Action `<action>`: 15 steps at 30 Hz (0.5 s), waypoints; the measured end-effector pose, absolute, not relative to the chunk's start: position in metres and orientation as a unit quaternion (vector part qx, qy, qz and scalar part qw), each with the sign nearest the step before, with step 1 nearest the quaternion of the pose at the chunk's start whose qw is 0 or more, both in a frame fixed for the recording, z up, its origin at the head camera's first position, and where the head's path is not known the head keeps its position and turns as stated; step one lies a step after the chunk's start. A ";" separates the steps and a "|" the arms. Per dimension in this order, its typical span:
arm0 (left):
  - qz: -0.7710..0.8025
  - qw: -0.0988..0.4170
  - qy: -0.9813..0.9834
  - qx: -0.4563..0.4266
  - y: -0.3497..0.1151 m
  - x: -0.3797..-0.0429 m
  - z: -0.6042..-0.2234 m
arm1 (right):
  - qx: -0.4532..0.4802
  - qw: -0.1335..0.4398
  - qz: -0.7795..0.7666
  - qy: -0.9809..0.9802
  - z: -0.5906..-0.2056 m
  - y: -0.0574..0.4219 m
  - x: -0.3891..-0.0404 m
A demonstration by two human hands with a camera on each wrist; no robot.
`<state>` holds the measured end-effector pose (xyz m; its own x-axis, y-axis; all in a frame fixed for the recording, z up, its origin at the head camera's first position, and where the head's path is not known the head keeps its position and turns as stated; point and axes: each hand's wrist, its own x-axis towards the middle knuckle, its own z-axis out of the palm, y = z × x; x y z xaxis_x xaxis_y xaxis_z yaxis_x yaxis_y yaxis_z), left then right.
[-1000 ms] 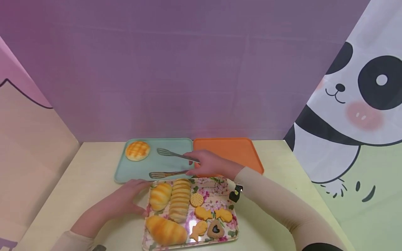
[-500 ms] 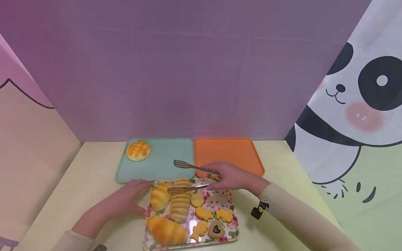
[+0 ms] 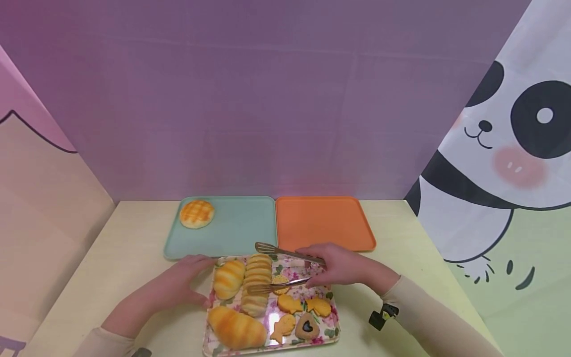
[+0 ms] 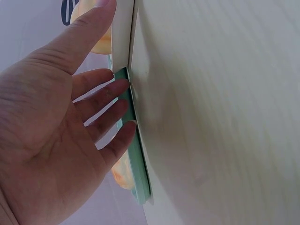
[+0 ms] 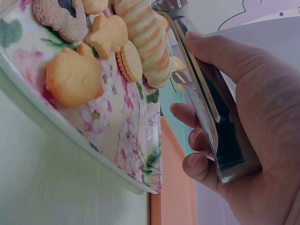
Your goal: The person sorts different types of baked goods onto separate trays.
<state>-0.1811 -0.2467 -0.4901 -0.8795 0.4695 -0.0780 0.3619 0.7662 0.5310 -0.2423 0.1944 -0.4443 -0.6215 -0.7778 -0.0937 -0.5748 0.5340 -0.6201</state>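
My right hand (image 3: 341, 267) holds metal food tongs (image 3: 285, 252) by their handle end. The two slotted ends stand apart, the lower one overlapping the long ridged loaf (image 3: 257, 270) in the head view. In the right wrist view, thumb and fingers lie on either side of the tongs (image 5: 229, 145). Beneath them lies a floral tray (image 3: 294, 270) with a striped roll (image 3: 229, 280), a larger striped bread (image 3: 236, 328), a round cookie (image 3: 279, 280), fish-shaped cookies (image 3: 289, 303) and a heart-centred cookie (image 3: 307, 326). My left hand (image 3: 183, 282) spreads its fingers at the tray's left edge, thumb at the rim.
Behind the floral tray, a green tray (image 3: 241, 223) bears a round crosshatched bun (image 3: 197, 214) at its left end. An orange tray (image 3: 321, 223) adjoins it on the right. A purple backdrop (image 3: 267, 109) rises at the table's (image 3: 392, 233) far edge.
My right hand has drawn the tongs from over the green tray back and rightward, over the floral tray. The left hand keeps its place; the breads and cookies have not moved.
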 end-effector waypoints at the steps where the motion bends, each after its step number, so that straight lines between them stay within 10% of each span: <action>1: 0.259 0.103 0.934 0.222 -0.247 -0.181 -0.490 | -0.394 0.186 -0.279 0.856 -0.444 0.195 -0.241; 15: 0.259 0.107 0.935 0.218 -0.245 -0.179 -0.487 | -0.407 0.192 -0.269 0.851 -0.437 0.196 -0.232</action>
<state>-0.1790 -0.2452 -0.4868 -0.8816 0.4638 -0.0871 0.3529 0.7705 0.5309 -0.2321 0.1959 -0.4367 -0.5947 -0.7966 -0.1082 -0.5896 0.5237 -0.6149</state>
